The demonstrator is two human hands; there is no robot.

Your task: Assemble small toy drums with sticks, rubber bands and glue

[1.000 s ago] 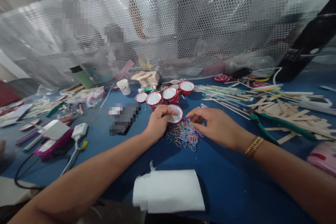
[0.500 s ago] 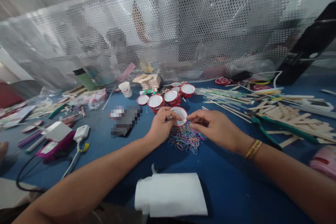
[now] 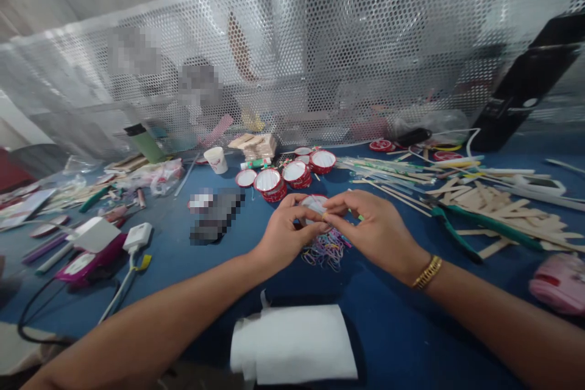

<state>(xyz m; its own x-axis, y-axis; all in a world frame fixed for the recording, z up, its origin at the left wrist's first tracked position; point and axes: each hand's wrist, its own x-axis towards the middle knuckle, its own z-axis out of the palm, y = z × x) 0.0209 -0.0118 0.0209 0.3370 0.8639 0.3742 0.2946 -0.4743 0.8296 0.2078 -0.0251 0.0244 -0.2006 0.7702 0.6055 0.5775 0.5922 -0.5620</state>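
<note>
My left hand (image 3: 284, 233) holds a small red-rimmed white cup (image 3: 314, 202) above a heap of coloured rubber bands (image 3: 325, 250) on the blue table. My right hand (image 3: 375, 228) meets it from the right, thumb and forefinger pinched at the cup's rim; what they pinch is too small to make out. A gold bracelet (image 3: 427, 272) is on my right wrist. More red-rimmed cups (image 3: 286, 173) stand just beyond the hands.
A white folded cloth (image 3: 292, 345) lies near the front edge. Green-handled pliers (image 3: 461, 225) and wooden sticks (image 3: 498, 207) lie to the right, a pink item (image 3: 560, 283) far right. Charger, cable and pink box (image 3: 91, 253) sit left. A perforated metal screen (image 3: 320, 55) closes the back.
My right hand moved left from the rubber band heap to the cup. Both hands now meet at the cup, which is lifted slightly toward me.
</note>
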